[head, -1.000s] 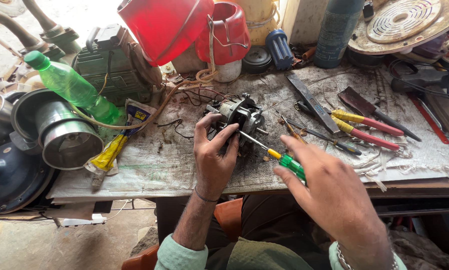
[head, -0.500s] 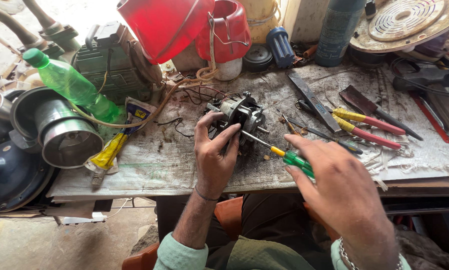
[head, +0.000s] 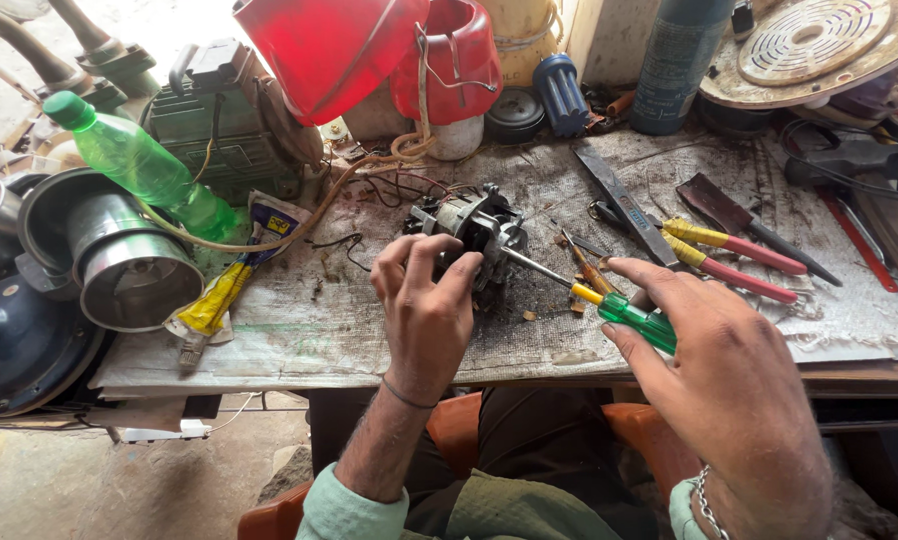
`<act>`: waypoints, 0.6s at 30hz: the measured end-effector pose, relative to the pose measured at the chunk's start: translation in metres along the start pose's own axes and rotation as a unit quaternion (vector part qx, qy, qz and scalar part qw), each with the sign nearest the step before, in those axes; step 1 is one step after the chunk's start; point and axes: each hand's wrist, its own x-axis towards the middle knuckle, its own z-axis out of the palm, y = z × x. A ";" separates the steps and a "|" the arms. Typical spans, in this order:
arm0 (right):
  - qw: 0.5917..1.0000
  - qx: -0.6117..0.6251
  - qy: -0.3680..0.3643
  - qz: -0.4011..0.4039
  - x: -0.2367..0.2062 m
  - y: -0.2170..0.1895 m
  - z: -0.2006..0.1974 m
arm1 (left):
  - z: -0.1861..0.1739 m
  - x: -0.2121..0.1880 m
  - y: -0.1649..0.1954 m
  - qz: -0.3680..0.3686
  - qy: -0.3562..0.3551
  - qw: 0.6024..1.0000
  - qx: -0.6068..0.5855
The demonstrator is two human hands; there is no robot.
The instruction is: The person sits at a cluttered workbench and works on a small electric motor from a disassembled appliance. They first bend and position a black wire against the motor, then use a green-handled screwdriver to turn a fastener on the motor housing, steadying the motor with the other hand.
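Crowding the bench's left edge are steel pots [head: 119, 265], a green bottle [head: 139, 160] and a yellow tube [head: 214, 300]. Mid-bench, the left hand [head: 424, 310] closes its fingers over the near side of a small motor [head: 469, 225], hiding part of it. The right hand [head: 729, 370] grips a green-handled screwdriver [head: 629, 315], its shaft tip touching the motor. Just behind lie pliers [head: 729, 250] with yellow-and-red handles, a file [head: 624, 205] and a blade [head: 739, 215]; red housings [head: 369, 50] stand behind the motor.
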 end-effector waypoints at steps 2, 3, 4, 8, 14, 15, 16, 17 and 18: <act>1.000 0.000 -0.005 0.018 -0.001 0.001 -0.003 | 0.001 -0.001 0.004 0.015 -0.016 0.999 0.026; 1.000 -0.001 -0.005 0.027 -0.002 0.002 -0.004 | 0.001 -0.002 0.006 0.015 -0.019 0.999 0.030; 0.999 -0.002 -0.005 0.035 -0.003 0.003 -0.006 | 0.002 -0.003 0.008 0.015 -0.021 0.999 0.034; 0.999 0.001 0.007 0.033 -0.007 0.006 -0.011 | 0.005 -0.006 0.019 0.003 -0.009 0.999 0.047; 0.999 0.000 0.015 0.041 -0.011 0.010 -0.016 | 0.008 -0.010 0.025 0.036 -0.007 0.998 0.042; 0.999 -0.006 0.015 0.039 -0.011 0.011 -0.016 | 0.008 -0.011 0.026 0.035 0.001 0.998 0.042; 0.999 -0.012 0.016 0.038 -0.011 0.013 -0.016 | 0.009 -0.012 0.026 0.034 0.009 0.998 0.043; 0.999 -0.016 0.018 0.030 -0.011 0.014 -0.016 | 0.009 -0.013 0.027 0.032 0.016 0.998 0.044; 0.999 -0.019 0.022 0.021 -0.011 0.015 -0.015 | 0.010 -0.013 0.027 0.011 0.018 1.000 0.020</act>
